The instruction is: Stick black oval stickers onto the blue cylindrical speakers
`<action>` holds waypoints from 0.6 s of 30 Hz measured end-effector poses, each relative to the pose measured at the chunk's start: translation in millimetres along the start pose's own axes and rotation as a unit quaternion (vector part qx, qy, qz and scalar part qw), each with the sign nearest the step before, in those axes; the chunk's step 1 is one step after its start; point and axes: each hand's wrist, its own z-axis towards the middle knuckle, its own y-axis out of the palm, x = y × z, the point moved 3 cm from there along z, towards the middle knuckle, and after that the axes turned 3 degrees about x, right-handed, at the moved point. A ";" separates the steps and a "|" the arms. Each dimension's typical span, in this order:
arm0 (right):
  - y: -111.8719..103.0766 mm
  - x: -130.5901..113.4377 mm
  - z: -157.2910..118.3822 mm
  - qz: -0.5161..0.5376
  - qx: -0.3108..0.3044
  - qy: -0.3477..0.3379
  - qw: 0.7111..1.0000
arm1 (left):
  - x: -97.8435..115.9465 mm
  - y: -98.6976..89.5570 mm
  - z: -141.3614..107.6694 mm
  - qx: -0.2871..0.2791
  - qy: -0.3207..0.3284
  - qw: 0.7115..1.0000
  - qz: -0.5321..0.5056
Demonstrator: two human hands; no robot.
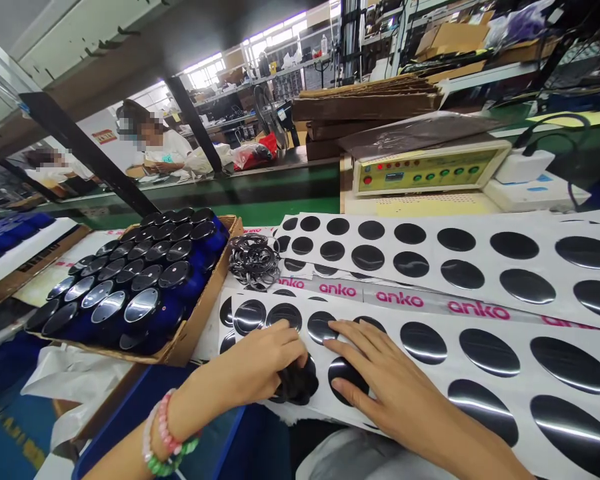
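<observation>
A white sheet (380, 393) with rows of glossy black round stickers (423, 343) lies in front of me. My left hand (267, 357) is closed, its fingers curled over a dark, uneven-looking black round sticker (305, 381) at the near edge of the sheet. Its fingertips are partly hidden. Beside it, my right hand (380, 377) rests flat on the sheet with fingers spread, touching the stickers there and holding nothing. Bead bracelets (166, 433) circle my left wrist.
On the left, a cardboard tray (195, 333) holds many blue jars with black tops (143, 303). A heap of black rings (254, 260) lies beside it. More sticker sheets (430, 237) lie behind, below a control box (430, 170) with buttons. Across the bench sits a person (167, 150).
</observation>
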 end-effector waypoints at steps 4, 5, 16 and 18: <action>0.6 0.0 -0.2 -0.012 0.010 -0.011 1.000 | -19.1 -23.3 -53.9 0.119 -0.100 0.985 -0.074; 0.3 -1.1 0.6 -0.017 0.012 -0.016 1.000 | -23.2 -30.3 -64.0 0.158 -0.121 0.977 -0.076; 3.1 -7.9 13.6 0.014 0.009 0.005 1.000 | -38.0 -24.0 41.7 0.020 0.072 0.996 0.037; 3.6 -6.2 13.4 0.016 0.009 0.010 1.000 | -46.5 -26.2 50.5 0.005 0.089 0.995 0.034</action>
